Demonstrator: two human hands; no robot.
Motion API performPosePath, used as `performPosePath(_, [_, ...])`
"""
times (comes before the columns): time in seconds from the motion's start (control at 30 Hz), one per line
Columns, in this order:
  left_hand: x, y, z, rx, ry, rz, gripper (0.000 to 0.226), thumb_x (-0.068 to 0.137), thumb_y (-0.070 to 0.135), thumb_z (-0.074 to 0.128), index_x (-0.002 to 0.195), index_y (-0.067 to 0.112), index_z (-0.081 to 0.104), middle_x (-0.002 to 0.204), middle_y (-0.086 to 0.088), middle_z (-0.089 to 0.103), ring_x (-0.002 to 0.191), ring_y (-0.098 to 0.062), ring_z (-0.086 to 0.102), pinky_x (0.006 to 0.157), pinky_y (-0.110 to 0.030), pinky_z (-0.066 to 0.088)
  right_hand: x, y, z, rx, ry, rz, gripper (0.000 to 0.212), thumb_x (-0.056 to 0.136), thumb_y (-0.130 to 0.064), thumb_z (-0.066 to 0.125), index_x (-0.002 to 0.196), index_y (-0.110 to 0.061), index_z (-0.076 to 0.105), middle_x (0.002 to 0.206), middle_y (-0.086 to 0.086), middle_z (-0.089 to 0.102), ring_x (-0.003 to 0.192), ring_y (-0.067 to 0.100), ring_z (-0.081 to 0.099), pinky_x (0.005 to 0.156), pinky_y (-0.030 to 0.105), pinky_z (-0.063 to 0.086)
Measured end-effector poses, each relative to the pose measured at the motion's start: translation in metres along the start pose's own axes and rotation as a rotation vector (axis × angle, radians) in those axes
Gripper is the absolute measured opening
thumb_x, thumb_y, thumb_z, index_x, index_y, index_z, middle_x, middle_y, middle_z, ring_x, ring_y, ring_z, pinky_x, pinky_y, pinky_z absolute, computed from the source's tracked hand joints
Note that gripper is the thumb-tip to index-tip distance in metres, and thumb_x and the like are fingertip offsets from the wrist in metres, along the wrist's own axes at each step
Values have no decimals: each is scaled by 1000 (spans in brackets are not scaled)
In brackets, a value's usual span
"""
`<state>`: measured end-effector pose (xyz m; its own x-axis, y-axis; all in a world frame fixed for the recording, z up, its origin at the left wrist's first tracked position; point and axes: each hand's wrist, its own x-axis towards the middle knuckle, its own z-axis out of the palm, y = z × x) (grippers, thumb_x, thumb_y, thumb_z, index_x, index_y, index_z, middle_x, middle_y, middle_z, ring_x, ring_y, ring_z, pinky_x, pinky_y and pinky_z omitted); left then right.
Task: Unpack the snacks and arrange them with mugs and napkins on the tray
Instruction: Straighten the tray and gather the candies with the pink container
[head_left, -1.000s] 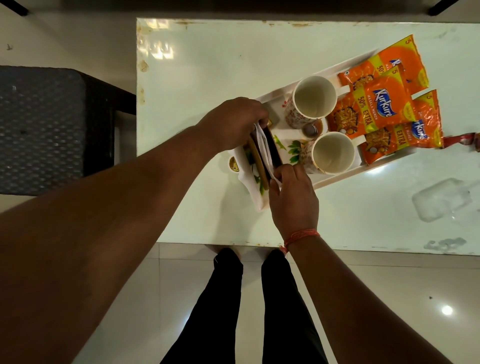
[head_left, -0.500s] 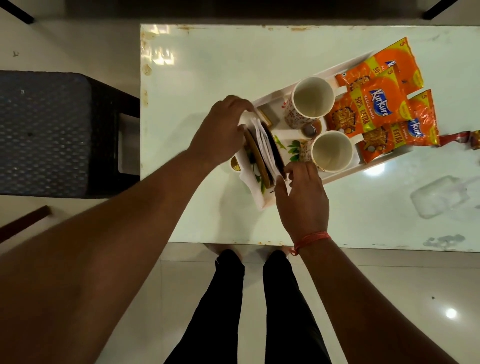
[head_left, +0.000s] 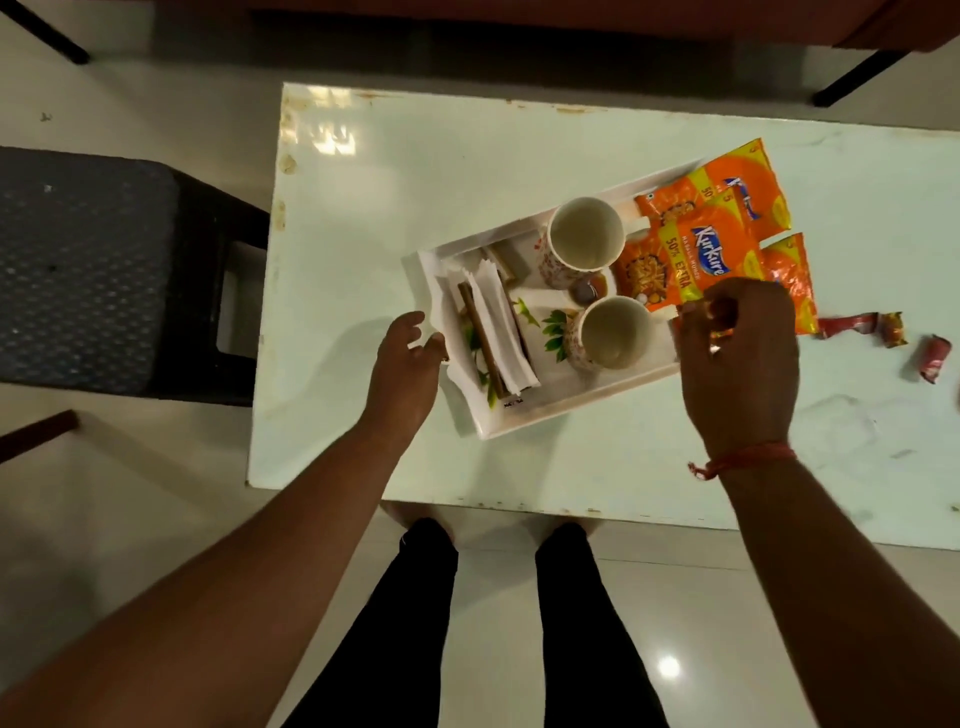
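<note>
**Both hands at the ends of the loaded tray**

Nearest to me I see my two legs in black trousers (head_left: 467, 623) standing on the pale tiled floor (head_left: 130, 545), toes at the near edge of the white table (head_left: 415, 171).

My left hand (head_left: 405, 364) reaches to the left end of the white tray (head_left: 545, 415); its fingers are loosely spread and the fingertips sit at the tray's left rim, just beside the napkins. I cannot tell whether they actually grip the rim. My right hand (head_left: 737, 364), with a red thread (head_left: 743, 460) round the wrist, is over the tray's right end with fingers curled; something small and shiny shows between the fingertips, but I cannot make out what it is or whether the hand holds it.

On the tray, the white napkins (head_left: 498, 332) lie folded at the left end with a brown strip among them. Right of them stands the near mug (head_left: 613, 332), upright and empty, and beyond it the far mug (head_left: 584, 241), also upright and empty. The orange Kurkure snack packets (head_left: 701, 249) lie overlapping at the tray's right end, reaching past its rim.

On the table to the right lie a few small red wrappers (head_left: 883, 332). At far left stands a dark plastic stool (head_left: 104, 270).
</note>
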<state>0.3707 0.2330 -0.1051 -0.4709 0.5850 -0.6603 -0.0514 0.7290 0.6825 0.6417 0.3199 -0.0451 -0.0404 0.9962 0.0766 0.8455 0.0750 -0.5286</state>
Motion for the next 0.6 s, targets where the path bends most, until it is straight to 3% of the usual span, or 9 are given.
performPosePath(0.2, [-3,-4,23,-89,109,-47,37,96,37,52,132,31,50,129,-9,60,95,-9,60,89,-32,48,79,73,-15,-81,-62,-55,31,96,-36,50,110,-9,55,112,15,55,99,28,55,83,33,41])
performPosePath(0.3, [-4,-6,32,-125,184,-80,42,92,42,51,133,31,50,129,-7,61,102,-12,62,100,-43,49,111,99,-18,-98,-140,-46,38,94,-40,51,114,-8,56,117,18,55,103,35,56,89,40,42])
performPosePath(0.47, [-7,-8,49,-140,265,-114,41,97,43,45,135,28,49,129,-4,59,108,-16,59,99,-44,50,146,128,-15,-206,-391,85,58,94,-55,50,128,-9,50,129,22,50,116,42,52,96,53,44])
performPosePath(0.6, [-7,-6,53,-157,292,-133,40,98,43,44,134,26,50,128,-4,60,107,-17,59,95,-43,53,162,129,-12,-130,-509,231,72,92,-68,41,136,-11,43,134,19,54,120,38,55,100,50,45])
